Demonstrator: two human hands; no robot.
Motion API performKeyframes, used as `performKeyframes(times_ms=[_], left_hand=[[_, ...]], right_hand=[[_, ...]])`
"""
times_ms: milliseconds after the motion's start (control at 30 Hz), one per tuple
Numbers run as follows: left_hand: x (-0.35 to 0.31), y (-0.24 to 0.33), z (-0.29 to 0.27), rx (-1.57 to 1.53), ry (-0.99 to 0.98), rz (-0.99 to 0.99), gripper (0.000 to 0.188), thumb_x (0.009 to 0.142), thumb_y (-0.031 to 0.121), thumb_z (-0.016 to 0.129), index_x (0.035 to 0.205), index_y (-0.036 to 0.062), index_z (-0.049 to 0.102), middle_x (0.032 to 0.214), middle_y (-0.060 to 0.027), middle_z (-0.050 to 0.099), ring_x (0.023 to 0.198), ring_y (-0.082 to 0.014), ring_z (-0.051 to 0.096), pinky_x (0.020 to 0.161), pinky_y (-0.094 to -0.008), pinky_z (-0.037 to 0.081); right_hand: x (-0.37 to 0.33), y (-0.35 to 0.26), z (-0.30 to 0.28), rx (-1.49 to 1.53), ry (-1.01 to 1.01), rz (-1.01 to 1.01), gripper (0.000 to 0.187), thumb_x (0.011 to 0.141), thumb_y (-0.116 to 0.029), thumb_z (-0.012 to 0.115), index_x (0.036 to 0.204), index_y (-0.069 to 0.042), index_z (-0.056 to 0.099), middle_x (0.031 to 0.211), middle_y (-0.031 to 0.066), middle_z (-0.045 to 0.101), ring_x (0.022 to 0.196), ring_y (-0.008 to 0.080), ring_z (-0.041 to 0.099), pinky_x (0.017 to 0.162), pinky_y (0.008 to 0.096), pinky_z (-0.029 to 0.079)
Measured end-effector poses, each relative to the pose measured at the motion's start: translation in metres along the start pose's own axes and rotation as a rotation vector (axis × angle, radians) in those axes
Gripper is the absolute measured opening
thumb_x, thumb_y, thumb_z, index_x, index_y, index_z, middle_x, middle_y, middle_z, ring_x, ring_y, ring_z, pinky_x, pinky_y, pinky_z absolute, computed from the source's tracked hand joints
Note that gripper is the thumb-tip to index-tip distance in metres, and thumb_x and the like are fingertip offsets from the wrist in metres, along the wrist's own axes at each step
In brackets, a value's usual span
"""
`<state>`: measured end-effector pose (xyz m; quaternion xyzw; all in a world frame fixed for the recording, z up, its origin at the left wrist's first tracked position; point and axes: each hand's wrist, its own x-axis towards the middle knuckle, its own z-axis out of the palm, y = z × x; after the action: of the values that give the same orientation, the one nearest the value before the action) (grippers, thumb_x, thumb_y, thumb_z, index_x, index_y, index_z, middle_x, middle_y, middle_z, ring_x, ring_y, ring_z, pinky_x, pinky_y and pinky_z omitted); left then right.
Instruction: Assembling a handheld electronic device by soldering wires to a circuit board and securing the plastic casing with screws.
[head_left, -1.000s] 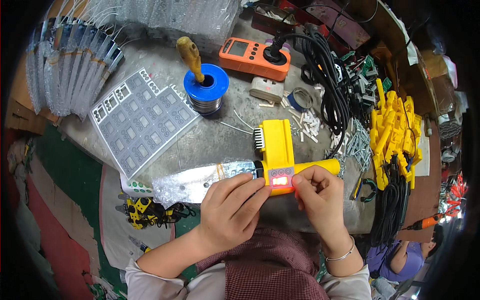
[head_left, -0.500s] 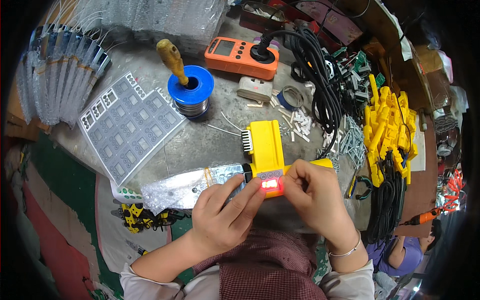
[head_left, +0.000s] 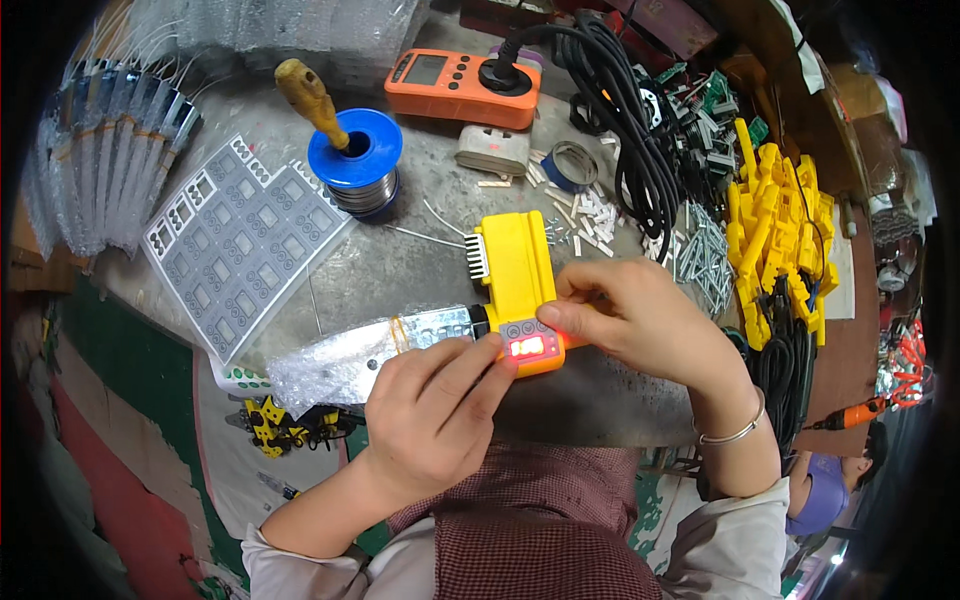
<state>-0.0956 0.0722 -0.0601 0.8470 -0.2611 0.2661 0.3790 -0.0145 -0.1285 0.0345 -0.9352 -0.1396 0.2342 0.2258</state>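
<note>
Grey bench (head_left: 400,275) under it all. Your yellow tool (head_left: 520,260) lies mid-view near your edge, bubble-wrapped silver blade (head_left: 345,348) pointing to 8 o'clock. Hours from the tool: grey label sheet (head_left: 235,250) at 9, fanned wrapped strips (head_left: 115,165) at 10, black cable (head_left: 645,170) looped at 1, yellow parts (head_left: 785,235) heaped at 3. Your right hand (head_left: 635,315) is at 3, thumb and forefinger drawn in, thumb touching the panel (head_left: 525,327) at its right corner. Your left hand (head_left: 425,410) is at 7, fingers slightly apart, tips at the panel's left edge. Left thumb's hidden and right fingers block the view, so can't tell if either is clamped on the tool. Orange meter (head_left: 440,100) at 11, blue spool (head_left: 355,175) at 10. Red display (head_left: 526,347) lit, between your hands.
</note>
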Motion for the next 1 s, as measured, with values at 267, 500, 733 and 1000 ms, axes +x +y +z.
performKeyframes(times_ms=[267, 500, 733, 1000], left_hand=[[0.001, -0.003, -0.010, -0.107, 0.007, -0.122, 0.032, 0.067, -0.013, 0.061, 0.097, -0.0012, 0.066, 0.103, -0.0182, 0.065, 0.084, -0.0301, 0.067, 0.069, -0.0340, 0.054], [0.014, 0.000, -0.008, -0.083, -0.015, -0.107, 0.033, 0.071, -0.013, 0.060, 0.101, -0.0021, 0.066, 0.102, -0.0184, 0.065, 0.082, -0.0295, 0.066, 0.069, -0.0334, 0.054], [0.020, 0.004, -0.008, -0.061, -0.102, -0.081, 0.038, 0.073, -0.011, 0.061, 0.108, 0.0009, 0.069, 0.102, -0.0167, 0.061, 0.082, -0.0272, 0.063, 0.070, -0.0333, 0.052], [0.020, 0.000, -0.005, -0.013, -0.136, -0.036, 0.046, 0.066, 0.001, 0.069, 0.112, 0.0045, 0.069, 0.101, -0.0136, 0.060, 0.078, -0.0279, 0.057, 0.067, -0.0375, 0.047]], right_hand=[[0.003, 0.011, 0.004, 0.132, -0.017, 0.022, 0.034, 0.086, -0.033, 0.072, 0.083, 0.000, 0.064, 0.067, 0.0083, 0.059, 0.060, 0.0154, 0.054, 0.056, 0.0306, 0.042], [-0.003, 0.009, 0.008, 0.000, 0.088, -0.020, 0.045, 0.084, -0.048, 0.067, 0.084, -0.002, 0.069, 0.079, 0.0178, 0.068, 0.076, 0.0354, 0.066, 0.070, 0.0436, 0.050], [-0.002, 0.018, 0.012, 0.079, 0.121, -0.109, 0.035, 0.088, -0.035, 0.068, 0.083, 0.000, 0.066, 0.069, 0.0135, 0.063, 0.062, 0.0256, 0.060, 0.059, 0.0368, 0.045], [-0.002, 0.016, 0.008, 0.124, 0.070, -0.052, 0.045, 0.088, -0.046, 0.064, 0.084, -0.001, 0.071, 0.075, 0.0170, 0.068, 0.073, 0.0335, 0.067, 0.067, 0.0421, 0.050]])
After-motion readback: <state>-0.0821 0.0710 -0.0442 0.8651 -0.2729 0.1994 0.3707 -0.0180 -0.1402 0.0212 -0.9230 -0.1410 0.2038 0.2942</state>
